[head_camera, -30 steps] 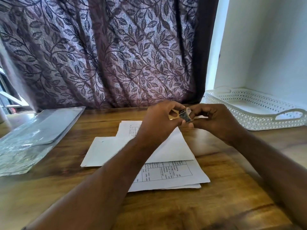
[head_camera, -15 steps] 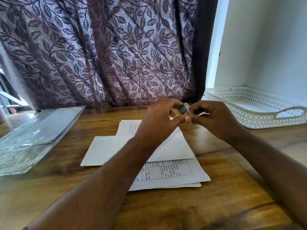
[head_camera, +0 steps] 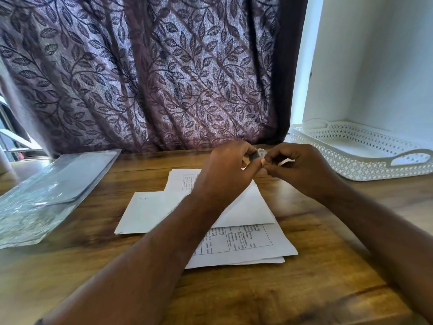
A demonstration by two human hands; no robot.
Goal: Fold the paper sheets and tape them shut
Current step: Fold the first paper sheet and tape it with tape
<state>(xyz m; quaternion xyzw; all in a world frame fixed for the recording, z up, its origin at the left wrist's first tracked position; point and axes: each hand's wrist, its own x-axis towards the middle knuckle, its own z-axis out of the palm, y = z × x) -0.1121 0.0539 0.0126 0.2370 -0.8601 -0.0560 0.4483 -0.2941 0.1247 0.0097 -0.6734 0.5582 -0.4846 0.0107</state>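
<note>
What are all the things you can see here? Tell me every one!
table: one, brown wood, under everything
papers: a small stack, white with printed tables, middle of the table
folded sheet: one, white, on top of the papers
plastic sleeve: one, clear, left on the table
tray: one, white with holes, right on the table
curtain: one, purple with leaves, behind the table
wall: white, right
tape roll: one, small, dark and clear, held above the papers
left hand: one, pinching the tape roll
right hand: one, fingers at the tape roll
</note>
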